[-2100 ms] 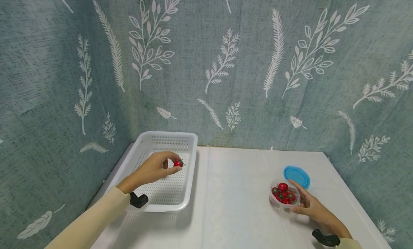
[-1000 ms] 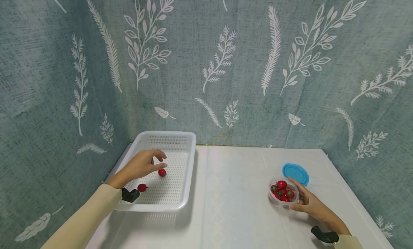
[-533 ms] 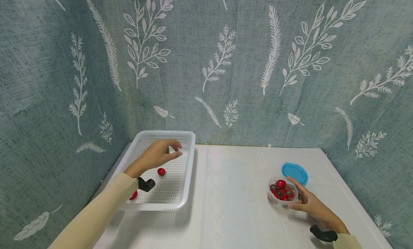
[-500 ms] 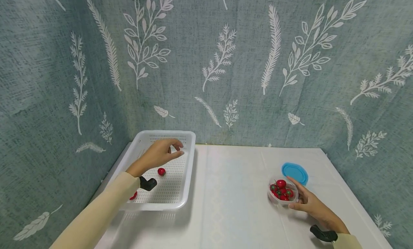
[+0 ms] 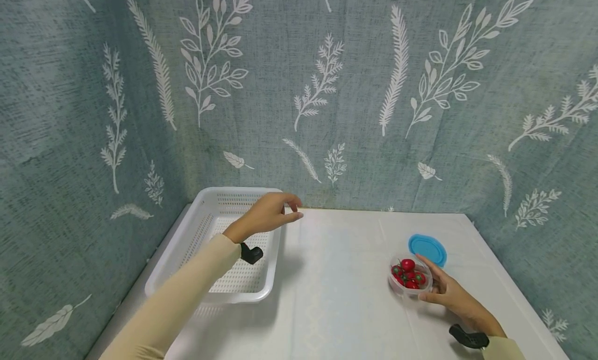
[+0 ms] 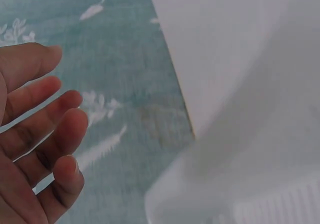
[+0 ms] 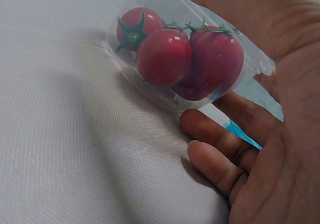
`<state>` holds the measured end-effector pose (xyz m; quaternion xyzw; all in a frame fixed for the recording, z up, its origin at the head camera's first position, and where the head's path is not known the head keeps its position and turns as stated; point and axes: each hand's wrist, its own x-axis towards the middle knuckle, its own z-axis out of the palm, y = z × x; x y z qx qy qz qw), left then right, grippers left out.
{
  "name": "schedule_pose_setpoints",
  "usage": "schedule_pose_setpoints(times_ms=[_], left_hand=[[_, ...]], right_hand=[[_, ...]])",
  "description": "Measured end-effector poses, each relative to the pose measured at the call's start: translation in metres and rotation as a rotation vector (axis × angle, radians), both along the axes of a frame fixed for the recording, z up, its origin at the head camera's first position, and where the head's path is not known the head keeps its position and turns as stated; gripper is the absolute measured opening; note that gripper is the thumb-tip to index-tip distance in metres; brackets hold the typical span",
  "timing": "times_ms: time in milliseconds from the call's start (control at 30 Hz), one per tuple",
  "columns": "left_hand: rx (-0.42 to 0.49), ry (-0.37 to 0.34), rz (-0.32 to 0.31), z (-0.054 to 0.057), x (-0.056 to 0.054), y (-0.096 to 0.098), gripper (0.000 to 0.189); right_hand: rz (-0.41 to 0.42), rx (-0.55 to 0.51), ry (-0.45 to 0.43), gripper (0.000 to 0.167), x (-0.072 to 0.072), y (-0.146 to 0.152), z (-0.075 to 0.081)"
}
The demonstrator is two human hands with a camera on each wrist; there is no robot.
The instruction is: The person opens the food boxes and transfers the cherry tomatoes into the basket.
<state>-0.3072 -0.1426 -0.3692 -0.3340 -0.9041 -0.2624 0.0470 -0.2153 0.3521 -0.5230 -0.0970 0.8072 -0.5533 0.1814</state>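
Note:
My left hand point(image 5: 268, 213) hangs over the right rim of a white perforated basket point(image 5: 272, 274), its fingers loosely bent. In the left wrist view that hand point(image 6: 42, 134) has nothing between thumb and fingers. On the right, my right hand point(image 5: 450, 296) holds a small clear plastic container point(image 5: 396, 288) with thumb and fingers around its side. Several cherry tomatoes point(image 5: 408, 265) with green stems fill it. The right wrist view shows the red tomatoes point(image 7: 165, 58) through the clear wall. My left forearm hides part of the basket's floor.
A blue lid point(image 5: 427, 250) lies on the white-covered table point(image 5: 345, 298) just behind the container. Fabric walls point(image 5: 355, 100) with white leaf patterns stand at the back and sides. The basket sits near the left wall.
My left hand let a cherry tomato go in the basket, then moved right and out over its rim. The tomatoes there are now behind my forearm. My right hand stayed at the container.

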Motion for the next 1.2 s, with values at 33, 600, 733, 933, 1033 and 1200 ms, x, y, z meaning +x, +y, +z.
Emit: schedule_pose_setpoints(times_ms=[33, 600, 733, 933, 1033, 1200], left_hand=[[-0.004, 0.0, -0.015, 0.0, -0.002, 0.006, 0.027], [-0.111, -0.019, -0.247, -0.008, -0.01, 0.103, 0.021], [-0.112, -0.076, -0.273, -0.014, -0.01, 0.119, 0.02], [-0.121, -0.103, -0.306, -0.021, -0.01, 0.146, 0.019], [-0.125, -0.108, -0.33, -0.027, -0.009, 0.159, 0.019], [-0.171, -0.127, -0.363, -0.04, -0.004, 0.179, 0.022]], right_hand=[[-0.01, 0.014, -0.001, 0.095, 0.0, 0.0, 0.0], [-0.064, 0.03, -0.009, 0.098, -0.001, 0.005, -0.003], [-0.066, 0.014, 0.002, 0.1, 0.0, 0.004, -0.002], [-0.075, 0.015, -0.003, 0.101, 0.001, 0.004, -0.001], [-0.074, 0.022, -0.002, 0.101, 0.0, 0.004, -0.001], [-0.05, 0.008, 0.009, 0.099, -0.002, 0.001, -0.002]])
